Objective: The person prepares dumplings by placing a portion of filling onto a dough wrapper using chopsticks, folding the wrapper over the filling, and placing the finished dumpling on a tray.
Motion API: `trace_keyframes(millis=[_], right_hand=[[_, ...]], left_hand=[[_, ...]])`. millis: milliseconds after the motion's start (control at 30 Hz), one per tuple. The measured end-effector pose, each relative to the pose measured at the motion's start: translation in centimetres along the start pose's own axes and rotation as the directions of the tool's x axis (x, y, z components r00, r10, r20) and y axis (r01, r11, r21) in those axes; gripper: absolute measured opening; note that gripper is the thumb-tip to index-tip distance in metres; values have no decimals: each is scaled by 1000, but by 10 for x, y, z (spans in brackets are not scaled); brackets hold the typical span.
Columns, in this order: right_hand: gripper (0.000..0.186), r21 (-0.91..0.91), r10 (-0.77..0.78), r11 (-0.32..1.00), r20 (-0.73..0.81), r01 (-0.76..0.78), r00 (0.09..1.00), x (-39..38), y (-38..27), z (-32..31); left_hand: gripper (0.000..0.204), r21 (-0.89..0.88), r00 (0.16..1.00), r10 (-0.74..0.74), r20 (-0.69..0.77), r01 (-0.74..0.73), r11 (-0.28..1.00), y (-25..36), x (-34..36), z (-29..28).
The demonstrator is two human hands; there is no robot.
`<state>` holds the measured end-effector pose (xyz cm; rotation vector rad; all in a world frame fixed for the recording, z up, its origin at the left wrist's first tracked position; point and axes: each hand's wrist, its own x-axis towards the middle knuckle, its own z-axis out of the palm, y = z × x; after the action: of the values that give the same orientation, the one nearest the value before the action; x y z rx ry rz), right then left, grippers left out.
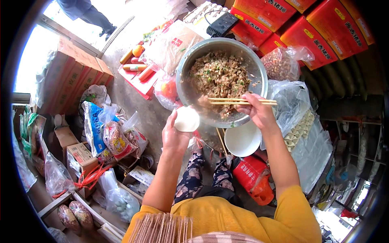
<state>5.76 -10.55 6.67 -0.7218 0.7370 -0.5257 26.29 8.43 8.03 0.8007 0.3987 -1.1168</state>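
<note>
Fingers of the left hand (176, 135) hold a round white wrapper (187, 119) beside the metal bowl (259, 81); right hand (261, 113) grips chopsticks (227, 99) over minced filling (221, 73). Advisable: wrapper level, near rim; tips together, modest scoops.

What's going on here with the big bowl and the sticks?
A person's left hand holds a round white dough wrapper, while the right hand holds wooden chopsticks over a metal bowl of minced filling. The chopstick tips are too blurry to tell if they grip any. Folded dumplings sit on plastic to the right.
</note>
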Motion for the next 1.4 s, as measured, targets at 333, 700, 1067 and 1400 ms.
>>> trace_keyframes(millis=[333, 700, 1067, 1400], right_hand=[[26, -568, -456, -154, 767, 808, 452, -74, 22, 60], [19, -640, -496, -66, 687, 766, 531, -76, -1, 73], [8, -820, -476, 280, 333, 499, 814, -38, 7, 51], [16, -797, -246, 509, 227, 325, 942, -7, 28, 16]], left_hand=[[55, -229, 947, -69, 314, 146, 962, -16, 16, 37], [52, -184, 976, -78, 205, 117, 976, -23, 19, 29], [46, -35, 992, 41, 123, -37, 999, 2, 19, -5], [32, 176, 998, -32, -58, 41, 984, -21, 0, -41]])
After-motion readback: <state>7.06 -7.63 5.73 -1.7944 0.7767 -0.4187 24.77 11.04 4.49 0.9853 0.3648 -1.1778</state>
